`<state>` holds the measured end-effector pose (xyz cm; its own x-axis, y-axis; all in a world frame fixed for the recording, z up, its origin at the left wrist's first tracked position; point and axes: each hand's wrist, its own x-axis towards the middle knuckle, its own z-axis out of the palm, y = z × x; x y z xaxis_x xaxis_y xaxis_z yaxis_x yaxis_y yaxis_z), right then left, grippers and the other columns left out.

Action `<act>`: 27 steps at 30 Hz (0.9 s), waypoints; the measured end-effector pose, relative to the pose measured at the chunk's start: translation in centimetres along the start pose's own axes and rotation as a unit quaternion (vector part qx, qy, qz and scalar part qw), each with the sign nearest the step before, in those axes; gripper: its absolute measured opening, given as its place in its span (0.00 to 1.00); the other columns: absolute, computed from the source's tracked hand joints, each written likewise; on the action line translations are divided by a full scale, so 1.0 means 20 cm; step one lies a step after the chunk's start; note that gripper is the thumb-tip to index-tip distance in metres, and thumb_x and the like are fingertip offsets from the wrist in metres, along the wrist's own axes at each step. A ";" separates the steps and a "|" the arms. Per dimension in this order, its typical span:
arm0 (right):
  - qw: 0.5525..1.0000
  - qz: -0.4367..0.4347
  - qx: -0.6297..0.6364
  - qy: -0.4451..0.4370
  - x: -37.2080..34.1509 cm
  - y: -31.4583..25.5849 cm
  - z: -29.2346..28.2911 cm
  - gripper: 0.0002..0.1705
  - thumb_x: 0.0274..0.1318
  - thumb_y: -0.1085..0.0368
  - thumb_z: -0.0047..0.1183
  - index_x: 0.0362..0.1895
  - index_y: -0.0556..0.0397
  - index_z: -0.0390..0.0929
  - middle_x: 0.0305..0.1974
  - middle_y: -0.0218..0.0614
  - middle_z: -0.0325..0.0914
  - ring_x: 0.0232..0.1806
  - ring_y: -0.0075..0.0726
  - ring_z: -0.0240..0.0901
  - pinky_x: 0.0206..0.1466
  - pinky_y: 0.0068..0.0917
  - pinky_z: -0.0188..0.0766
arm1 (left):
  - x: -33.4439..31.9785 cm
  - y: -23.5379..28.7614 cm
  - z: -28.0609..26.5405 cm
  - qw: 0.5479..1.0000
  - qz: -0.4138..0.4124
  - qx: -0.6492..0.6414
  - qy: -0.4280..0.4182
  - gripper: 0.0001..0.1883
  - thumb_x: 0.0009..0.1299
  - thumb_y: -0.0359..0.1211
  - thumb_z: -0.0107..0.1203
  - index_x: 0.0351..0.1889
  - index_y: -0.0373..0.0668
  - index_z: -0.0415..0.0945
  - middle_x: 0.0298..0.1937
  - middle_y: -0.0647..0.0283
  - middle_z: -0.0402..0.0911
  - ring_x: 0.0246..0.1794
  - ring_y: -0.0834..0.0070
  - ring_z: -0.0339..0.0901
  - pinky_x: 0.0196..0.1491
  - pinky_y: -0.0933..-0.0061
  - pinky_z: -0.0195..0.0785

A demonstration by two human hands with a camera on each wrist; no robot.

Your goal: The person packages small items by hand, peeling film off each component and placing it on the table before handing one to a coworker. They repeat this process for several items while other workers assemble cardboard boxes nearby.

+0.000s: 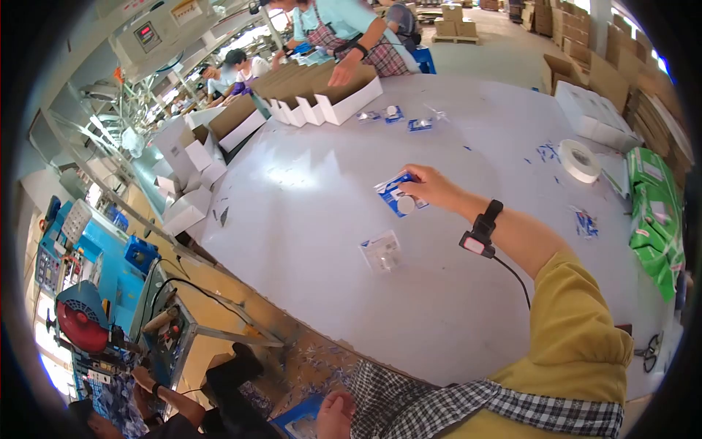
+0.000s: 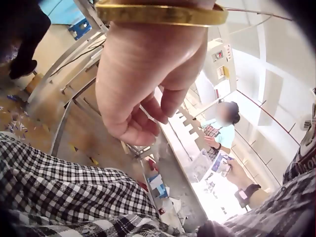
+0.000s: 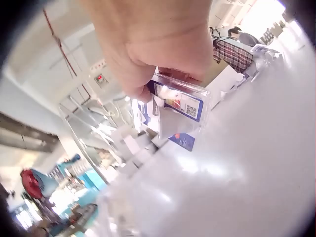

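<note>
Above the white table, my right hand [image 1: 435, 189] pinches blue-and-white card packs [image 1: 395, 194] between thumb and fingers. A round white piece [image 1: 406, 205] shows on their front. In the right wrist view the packs [image 3: 183, 101] have clear plastic covers and a printed square code, and they overlap one another. A clear pack with a pale card [image 1: 381, 252] lies on the table, nearer to me than that hand. Low beside my checked apron hangs my left hand [image 1: 335, 415]. The left wrist view shows its fingers [image 2: 132, 136] loosely curled with nothing in them.
Across the table a person reaches over a row of white boxes [image 1: 351, 102]. Several small packs [image 1: 420, 125] lie near these boxes. At the right are a white tape roll [image 1: 580, 161], blue scraps [image 1: 585, 224], a green bag [image 1: 653, 219] and scissors [image 1: 649, 353].
</note>
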<state>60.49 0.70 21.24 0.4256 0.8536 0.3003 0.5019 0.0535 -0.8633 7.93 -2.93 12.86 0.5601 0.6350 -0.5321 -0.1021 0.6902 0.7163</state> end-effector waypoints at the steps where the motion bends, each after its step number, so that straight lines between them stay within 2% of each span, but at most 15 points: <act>1: 0.987 0.064 0.143 -0.040 -0.05 -0.07 -0.02 0.12 0.57 0.61 0.54 0.38 0.57 0.74 0.30 0.29 0.74 0.29 0.24 0.69 0.30 0.23 0.67 | -0.01 0.00 0.02 1.000 0.000 0.002 0.014 0.11 0.73 0.31 0.47 0.51 0.42 0.72 0.44 0.63 0.78 0.46 0.73 0.75 0.48 0.72 0.68; 3: 0.984 0.084 0.151 -0.040 -0.11 -0.15 -0.04 0.13 0.57 0.60 0.54 0.38 0.57 0.74 0.29 0.29 0.73 0.28 0.22 0.68 0.29 0.22 0.66 | -0.04 -0.02 0.05 1.000 0.000 0.005 0.029 0.11 0.73 0.30 0.47 0.51 0.42 0.72 0.44 0.63 0.79 0.46 0.73 0.75 0.49 0.71 0.68; 5: 0.981 0.099 0.161 -0.048 -0.14 -0.21 -0.05 0.14 0.58 0.59 0.54 0.38 0.58 0.74 0.28 0.28 0.73 0.27 0.20 0.67 0.27 0.20 0.65 | -0.07 -0.04 0.07 0.998 0.012 -0.008 0.062 0.11 0.72 0.33 0.49 0.48 0.39 0.75 0.43 0.59 0.79 0.46 0.66 0.76 0.50 0.66 0.68; 7: 0.985 0.126 0.106 -0.058 -0.15 -0.23 -0.07 0.14 0.58 0.59 0.54 0.38 0.58 0.74 0.29 0.29 0.74 0.27 0.21 0.68 0.27 0.21 0.65 | 0.00 -0.12 -0.09 0.998 0.000 -0.012 0.060 0.10 0.72 0.30 0.47 0.47 0.38 0.73 0.43 0.59 0.78 0.45 0.67 0.75 0.49 0.67 0.69; 9: 0.976 0.144 0.156 0.049 -0.02 -0.09 -0.09 0.13 0.58 0.59 0.52 0.38 0.57 0.74 0.29 0.29 0.74 0.27 0.23 0.68 0.29 0.23 0.66 | -0.08 -0.19 -0.17 0.997 -0.018 -0.019 0.072 0.09 0.71 0.28 0.45 0.47 0.37 0.71 0.43 0.59 0.77 0.45 0.69 0.75 0.48 0.67 0.70; 11: 0.949 0.021 0.196 0.247 0.19 0.12 -0.12 0.12 0.59 0.59 0.51 0.37 0.55 0.72 0.31 0.31 0.75 0.32 0.26 0.70 0.34 0.27 0.69 | -0.12 -0.17 -0.12 0.997 0.038 0.001 0.071 0.09 0.72 0.29 0.44 0.46 0.37 0.71 0.40 0.59 0.78 0.43 0.70 0.75 0.46 0.68 0.69; 12: 0.950 0.023 0.198 0.240 0.17 0.15 -0.10 0.12 0.59 0.59 0.51 0.37 0.55 0.72 0.31 0.31 0.75 0.32 0.26 0.70 0.34 0.27 0.69 | -0.14 -0.19 -0.13 0.996 0.033 -0.016 0.085 0.09 0.72 0.30 0.46 0.46 0.36 0.71 0.41 0.59 0.78 0.43 0.69 0.75 0.46 0.67 0.69; 13: 0.981 0.015 0.051 0.184 0.14 0.17 -0.08 0.14 0.59 0.58 0.51 0.41 0.56 0.72 0.34 0.33 0.75 0.35 0.27 0.71 0.37 0.27 0.69 | -0.17 -0.19 -0.14 0.995 0.034 -0.019 0.088 0.09 0.72 0.30 0.46 0.46 0.36 0.71 0.41 0.59 0.78 0.43 0.69 0.75 0.46 0.67 0.69; 14: 0.987 0.003 -0.099 0.126 0.13 0.18 -0.06 0.17 0.59 0.58 0.51 0.45 0.57 0.72 0.37 0.34 0.76 0.38 0.28 0.71 0.41 0.28 0.69 | -0.20 -0.18 -0.13 0.994 0.031 -0.028 0.106 0.09 0.72 0.30 0.46 0.46 0.36 0.71 0.42 0.59 0.78 0.43 0.69 0.75 0.46 0.67 0.69; 16: 0.992 0.050 -0.094 -0.064 0.06 0.29 0.10 0.19 0.58 0.58 0.51 0.49 0.58 0.71 0.39 0.35 0.75 0.41 0.29 0.70 0.43 0.27 0.68 | -0.21 -0.19 -0.14 0.992 0.030 -0.040 0.119 0.10 0.71 0.30 0.46 0.47 0.36 0.71 0.42 0.59 0.78 0.43 0.69 0.75 0.46 0.67 0.69; 18: 0.992 0.121 0.040 0.006 -0.09 0.27 0.32 0.19 0.57 0.59 0.51 0.49 0.58 0.73 0.38 0.33 0.74 0.39 0.27 0.68 0.44 0.26 0.67 | -0.22 -0.21 -0.19 0.991 0.027 -0.060 0.120 0.11 0.71 0.30 0.47 0.49 0.35 0.70 0.43 0.59 0.77 0.44 0.69 0.75 0.47 0.68 0.69; 19: 0.992 0.120 0.038 0.004 -0.13 0.27 0.38 0.19 0.57 0.59 0.51 0.49 0.58 0.73 0.38 0.33 0.74 0.39 0.27 0.68 0.44 0.26 0.67 | -0.20 -0.21 -0.21 0.990 0.028 -0.063 0.120 0.11 0.71 0.30 0.47 0.49 0.35 0.70 0.43 0.59 0.77 0.44 0.69 0.75 0.47 0.68 0.69; 21: 0.969 0.188 0.150 -0.051 -0.18 0.25 0.46 0.16 0.57 0.59 0.51 0.44 0.57 0.74 0.37 0.31 0.74 0.39 0.26 0.68 0.44 0.26 0.67 | -0.17 -0.20 -0.25 0.997 0.028 -0.039 0.064 0.11 0.71 0.30 0.47 0.48 0.36 0.71 0.42 0.60 0.77 0.42 0.71 0.75 0.48 0.69 0.69; 24: 0.970 0.152 0.189 -0.011 -0.28 0.09 0.57 0.18 0.56 0.59 0.52 0.47 0.57 0.74 0.37 0.31 0.75 0.40 0.25 0.68 0.45 0.25 0.67 | -0.16 -0.10 -0.13 0.996 0.050 0.018 0.077 0.10 0.71 0.30 0.49 0.49 0.38 0.72 0.43 0.62 0.77 0.45 0.71 0.75 0.46 0.71 0.70; 27: 0.970 0.125 0.197 -0.070 -0.41 -0.18 0.70 0.15 0.58 0.61 0.50 0.46 0.57 0.74 0.38 0.30 0.75 0.40 0.23 0.69 0.45 0.24 0.67 | -0.10 0.02 0.01 0.985 0.112 0.120 0.055 0.09 0.71 0.30 0.49 0.45 0.37 0.73 0.39 0.65 0.77 0.40 0.76 0.74 0.44 0.75 0.68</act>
<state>44.59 0.76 16.17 0.3771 0.9258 0.0266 0.0576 0.0053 -0.9983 6.98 -4.05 14.22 0.4512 0.8052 -0.3847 -0.0082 0.4348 0.9005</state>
